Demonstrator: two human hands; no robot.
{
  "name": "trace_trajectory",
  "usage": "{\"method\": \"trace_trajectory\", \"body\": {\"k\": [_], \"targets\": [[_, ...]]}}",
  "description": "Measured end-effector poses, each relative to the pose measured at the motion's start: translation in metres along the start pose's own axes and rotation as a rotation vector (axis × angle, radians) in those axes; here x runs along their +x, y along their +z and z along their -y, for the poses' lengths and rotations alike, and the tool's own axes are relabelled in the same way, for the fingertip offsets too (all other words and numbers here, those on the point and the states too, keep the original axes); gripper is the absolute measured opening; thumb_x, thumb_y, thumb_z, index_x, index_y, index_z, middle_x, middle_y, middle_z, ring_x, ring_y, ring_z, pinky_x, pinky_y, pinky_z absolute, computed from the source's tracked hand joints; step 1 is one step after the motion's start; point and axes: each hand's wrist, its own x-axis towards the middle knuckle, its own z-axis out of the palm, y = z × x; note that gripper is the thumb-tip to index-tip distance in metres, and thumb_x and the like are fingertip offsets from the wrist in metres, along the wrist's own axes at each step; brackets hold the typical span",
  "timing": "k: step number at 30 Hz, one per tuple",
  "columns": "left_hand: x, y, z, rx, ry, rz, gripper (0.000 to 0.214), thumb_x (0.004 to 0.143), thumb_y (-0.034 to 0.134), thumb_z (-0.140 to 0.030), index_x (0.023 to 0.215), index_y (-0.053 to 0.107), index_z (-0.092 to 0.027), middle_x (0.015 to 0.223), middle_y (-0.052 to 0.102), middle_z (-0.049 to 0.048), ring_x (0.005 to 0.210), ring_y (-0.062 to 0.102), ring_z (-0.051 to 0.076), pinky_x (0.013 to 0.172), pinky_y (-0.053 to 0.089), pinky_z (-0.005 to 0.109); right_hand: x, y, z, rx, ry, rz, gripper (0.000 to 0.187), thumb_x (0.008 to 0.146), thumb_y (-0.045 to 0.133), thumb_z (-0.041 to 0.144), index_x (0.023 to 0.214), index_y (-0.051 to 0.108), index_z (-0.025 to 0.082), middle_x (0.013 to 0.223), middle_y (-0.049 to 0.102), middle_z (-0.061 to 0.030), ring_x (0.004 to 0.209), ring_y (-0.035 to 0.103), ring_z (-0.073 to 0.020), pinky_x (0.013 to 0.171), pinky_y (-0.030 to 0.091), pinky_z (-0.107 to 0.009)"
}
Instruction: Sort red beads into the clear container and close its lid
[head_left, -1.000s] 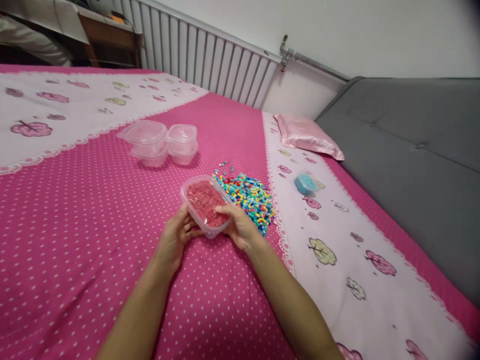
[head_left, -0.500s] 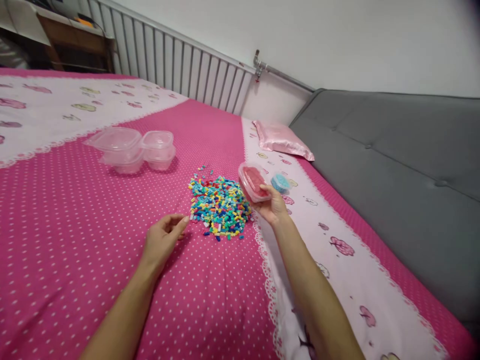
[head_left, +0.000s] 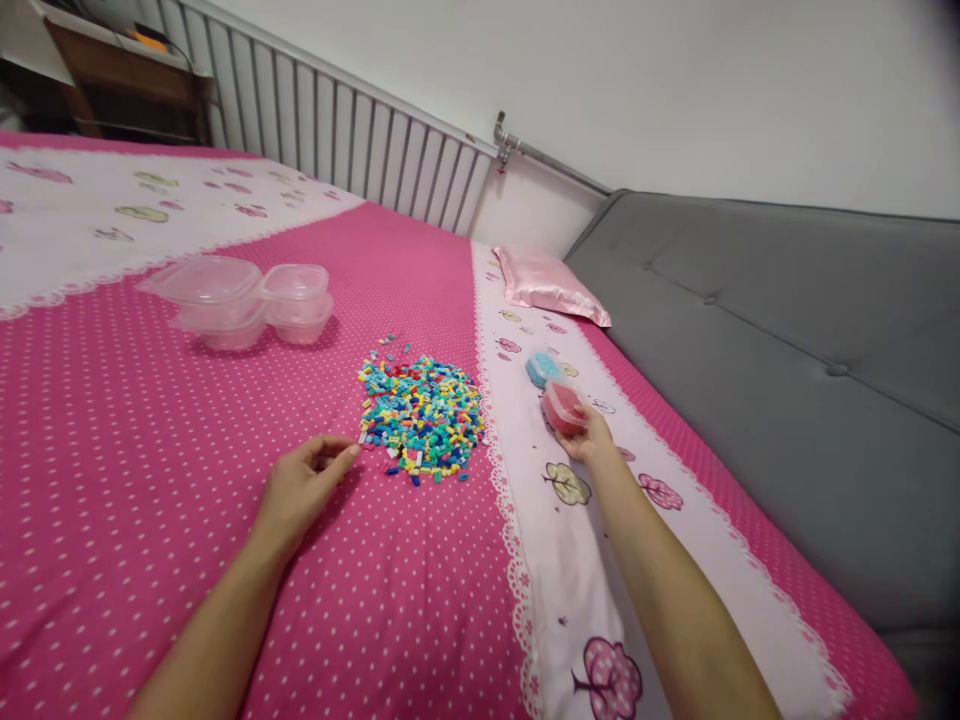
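Note:
My right hand (head_left: 591, 436) grips a clear lidded plastic container with red contents (head_left: 564, 407) over the white printed strip of the bedspread. Just behind it, close by, stands a smaller clear container with blue contents (head_left: 543, 369). My left hand (head_left: 309, 485) rests low over the pink dotted cloth, fingers loosely curled with a gap to the thumb and nothing visible in them. Its thumb tip is near the left edge of a heap of small multicoloured building bricks (head_left: 424, 415). A few bricks lie scattered behind the heap.
Stacked clear plastic containers (head_left: 225, 283) and a smaller pair (head_left: 297, 300) stand at the left on the bedspread (head_left: 150, 480). A pink pillow (head_left: 551, 283) lies by the grey padded headboard (head_left: 765, 330). A radiator (head_left: 337, 120) runs along the wall.
My right hand has carried the red-filled container rightward and nearer, from beside the heap to next to the blue one. My left hand keeps its place by the heap; the view has shifted slightly.

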Motion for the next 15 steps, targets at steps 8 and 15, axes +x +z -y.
{"method": "trace_trajectory", "body": {"k": [8,15], "targets": [[-0.001,0.000,-0.002,0.027,-0.011,-0.015,0.045,0.061,0.069,-0.053,0.087,0.067,-0.015,0.079,0.069,0.0074,0.068,0.060,0.017,0.060,0.046,0.025,0.025,0.013,-0.002,-0.007,0.001,-0.053,0.013,0.073,0.055,0.020,0.086,0.053,0.018,0.075,0.059,0.0001,0.065,0.058,-0.0107,0.056,0.050,-0.020],[-0.001,0.000,-0.004,0.021,-0.012,-0.013,0.045,0.061,0.069,-0.053,0.085,0.067,-0.015,0.077,0.068,0.0068,0.067,0.060,0.017,0.061,0.046,0.026,0.024,0.008,-0.002,-0.019,-0.016,-0.075,0.011,0.074,0.056,0.022,0.084,0.053,0.018,0.076,0.059,-0.0008,0.065,0.058,-0.0117,0.055,0.051,-0.021]]}}
